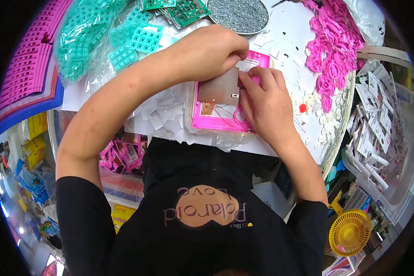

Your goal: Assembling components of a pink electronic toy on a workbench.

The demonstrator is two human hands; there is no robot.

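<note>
A pink plastic casing (218, 123) lies on the table in front of me. Over it is a grey-brown circuit board (220, 88), with thin red wires running beneath its near edge into the casing. My left hand (221, 51) reaches across from the left, its fingers curled closed at the board's far edge; the fingertips are partly hidden. At the board's right edge, my right hand (267, 97) has its thumb and index finger closed on it, the other fingers bent over the casing's right side. A small copper-coloured piece (207, 108) shows inside the casing.
A round tray of small screws (239, 17) and green circuit boards (188, 11) lie beyond my hands. Teal keypads (145, 37) are at the left, pink plastic parts (326, 64) and white buttons (327, 124) at the right. A yellow fan (349, 232) stands below right.
</note>
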